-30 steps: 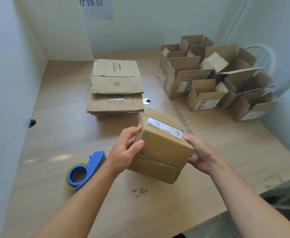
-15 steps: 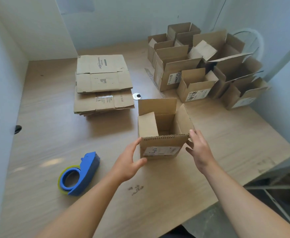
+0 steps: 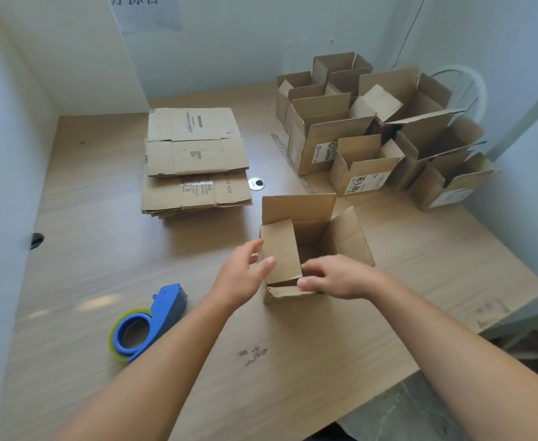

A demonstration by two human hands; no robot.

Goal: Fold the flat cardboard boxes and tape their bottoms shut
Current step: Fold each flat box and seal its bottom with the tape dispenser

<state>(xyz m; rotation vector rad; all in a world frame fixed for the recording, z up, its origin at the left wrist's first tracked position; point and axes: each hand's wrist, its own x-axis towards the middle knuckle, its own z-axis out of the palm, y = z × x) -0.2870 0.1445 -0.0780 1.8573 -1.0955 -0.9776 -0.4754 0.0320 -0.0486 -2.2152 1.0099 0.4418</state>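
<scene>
One open box (image 3: 345, 237) stands on one counter (image 3: 102, 249) between two hands, the left hand (image 3: 240, 276) and the right hand (image 3: 344, 278). There is one blue tape dispenser (image 3: 153, 319), one round metal disc (image 3: 256, 183) and one stack of flat boxes (image 3: 197, 173), its sheets too close to count. Roughly seven folded boxes (image 3: 324, 144) crowd the far right, though overlap hides the exact number.
</scene>
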